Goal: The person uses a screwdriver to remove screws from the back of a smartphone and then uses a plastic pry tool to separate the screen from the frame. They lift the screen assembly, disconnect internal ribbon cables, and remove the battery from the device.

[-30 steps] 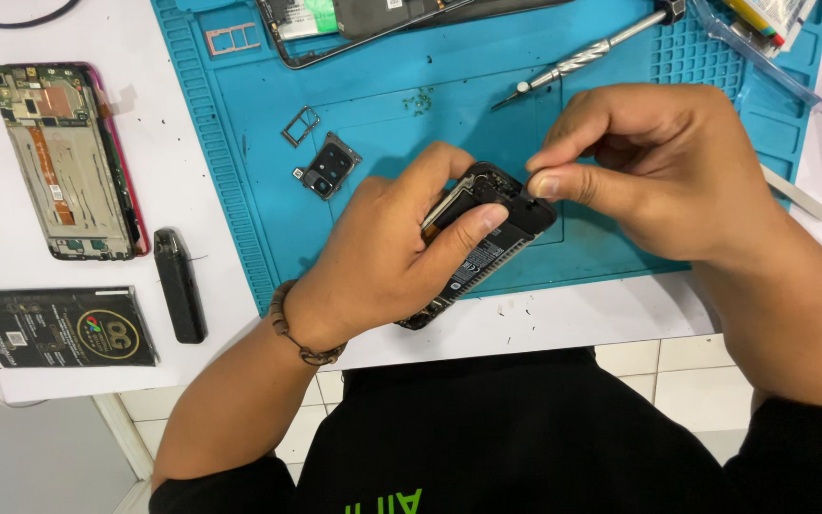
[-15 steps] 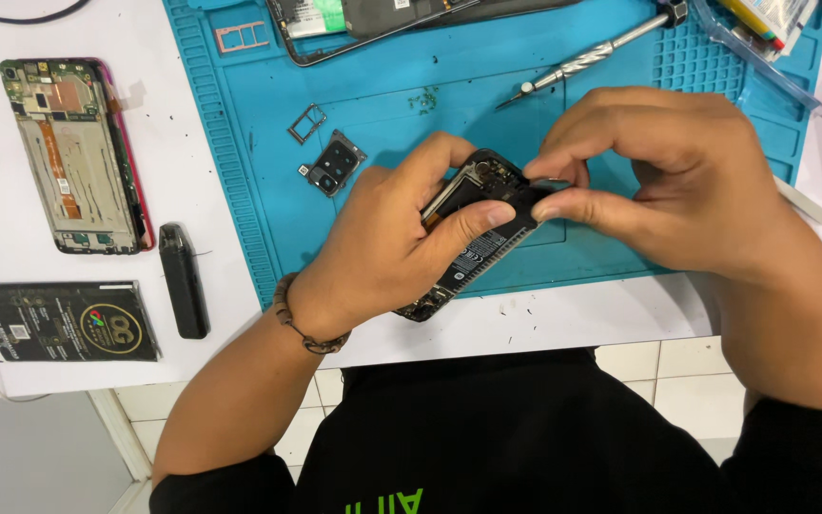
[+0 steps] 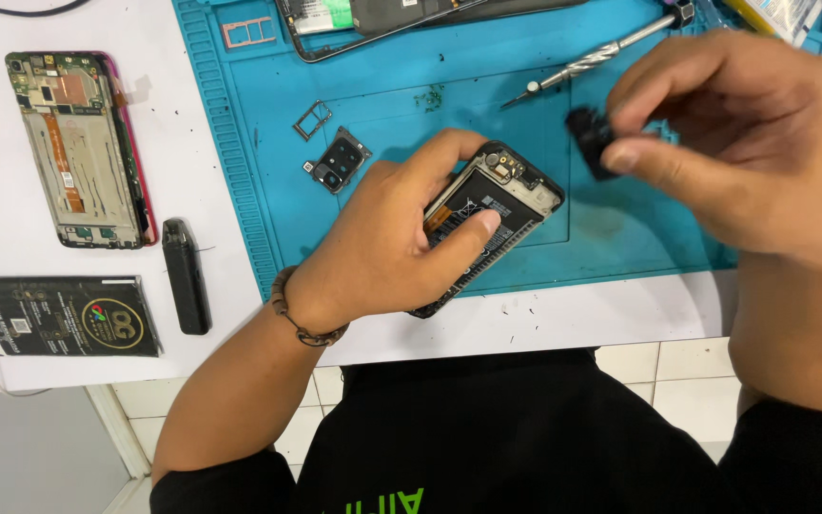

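Observation:
My left hand (image 3: 387,238) grips an opened black phone (image 3: 501,195) with its back off, tilted over the blue work mat (image 3: 401,133); the thumb presses on its battery. My right hand (image 3: 744,133) is raised to the right of the phone and pinches a small black part (image 3: 590,141) between thumb and fingers, apart from the phone.
A camera module (image 3: 337,162) and a SIM tray (image 3: 310,119) lie on the mat left of the phone. A screwdriver (image 3: 601,52) rests at the back. On the white table to the left are another opened phone (image 3: 78,148), a small black device (image 3: 185,276) and a black battery (image 3: 64,316).
My right hand has lifted away from the phone's top end to the right, taking the small black part with it. My left hand still holds the phone.

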